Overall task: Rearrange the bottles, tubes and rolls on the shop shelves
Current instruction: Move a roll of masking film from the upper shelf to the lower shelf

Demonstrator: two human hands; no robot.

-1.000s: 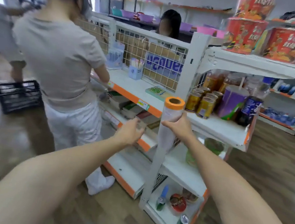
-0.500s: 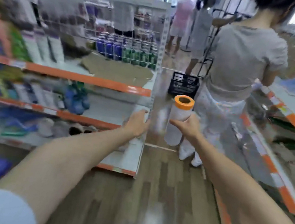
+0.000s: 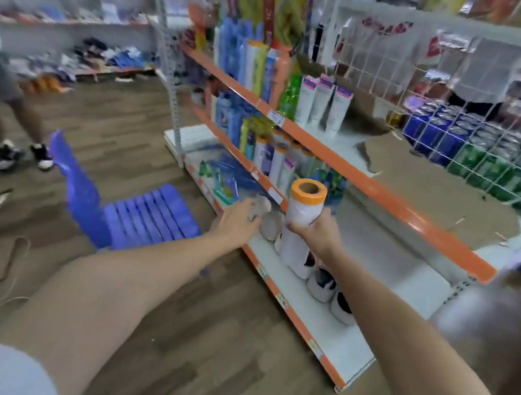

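My right hand (image 3: 318,229) grips a white roll (image 3: 298,226) with an orange top end, held upright in front of the shelf unit. My left hand (image 3: 239,221) is stretched out beside it with its fingers loosely curled, holding nothing. Behind the roll, the middle shelf (image 3: 349,176) carries several bottles and similar orange-capped rolls (image 3: 279,163). White tubes (image 3: 320,105) and tall blue and orange bottles (image 3: 258,63) stand on the upper shelf. The picture is blurred.
White shoes (image 3: 324,283) lie on the bottom shelf (image 3: 345,346). Torn cardboard (image 3: 428,184) covers the right of the upper shelf, with blue and green cans (image 3: 492,159) behind a wire grid. A blue plastic crate (image 3: 137,210) lies on the wooden floor. A person's legs (image 3: 11,128) are at far left.
The view has swung left from the aisle to face this shelf unit. My right hand still holds the roll upright and my left hand stays beside it.
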